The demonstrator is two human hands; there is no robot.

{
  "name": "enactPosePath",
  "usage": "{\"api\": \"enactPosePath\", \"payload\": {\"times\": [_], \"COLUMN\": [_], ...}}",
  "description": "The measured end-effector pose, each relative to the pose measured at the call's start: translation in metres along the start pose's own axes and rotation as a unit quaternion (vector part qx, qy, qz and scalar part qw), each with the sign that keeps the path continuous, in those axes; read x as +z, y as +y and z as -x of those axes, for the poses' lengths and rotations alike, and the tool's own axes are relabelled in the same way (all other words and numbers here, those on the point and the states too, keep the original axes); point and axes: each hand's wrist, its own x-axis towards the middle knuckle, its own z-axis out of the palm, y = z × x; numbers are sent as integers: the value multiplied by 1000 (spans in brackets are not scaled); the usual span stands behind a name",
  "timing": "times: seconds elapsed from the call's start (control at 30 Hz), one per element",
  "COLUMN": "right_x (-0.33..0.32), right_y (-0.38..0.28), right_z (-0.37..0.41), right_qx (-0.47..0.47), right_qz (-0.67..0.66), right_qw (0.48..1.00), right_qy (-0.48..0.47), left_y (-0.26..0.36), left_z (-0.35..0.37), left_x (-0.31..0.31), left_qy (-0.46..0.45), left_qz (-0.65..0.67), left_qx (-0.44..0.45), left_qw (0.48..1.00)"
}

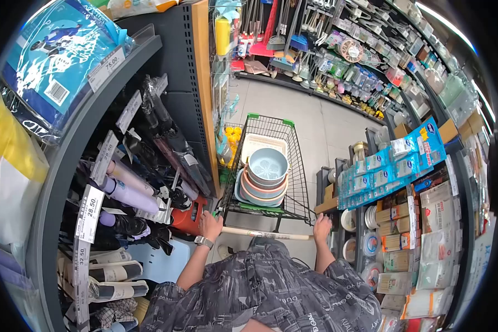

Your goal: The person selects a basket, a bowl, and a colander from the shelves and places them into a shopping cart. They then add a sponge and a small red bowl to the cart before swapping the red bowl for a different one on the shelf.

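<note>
A shopping cart with a black wire basket and green corners stands in front of me. Inside it are a stack of round basins, light blue on top with pink and blue ones below, and a cream basket behind them. My left hand, with a watch at the wrist, is closed round the left end of the cart's pale handle bar. At the bar's right end, my right hand is wrapped round it.
Close on the left, a dark shelf holds packaged goods and umbrellas. A shelf of boxes and blue packets curves along the right. Beyond the tiled floor hang brushes and dustpans.
</note>
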Motion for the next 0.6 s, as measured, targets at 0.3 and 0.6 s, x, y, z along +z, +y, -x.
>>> {"api": "enactPosePath", "payload": {"times": [0.3,0.6], "right_x": [11,0], "right_y": [-232,-520], "right_z": [-117,-184], "right_qx": [-198,-390], "right_qz": [-323,-507], "right_qw": [912,747], "right_qy": [-160,-178], "left_y": [80,206], "left_z": [-77,-227], "left_x": [-55,-140], "left_qy": [141,260], "left_qz": [188,182], "left_qx": [198,264], "left_qw": [952,911]}}
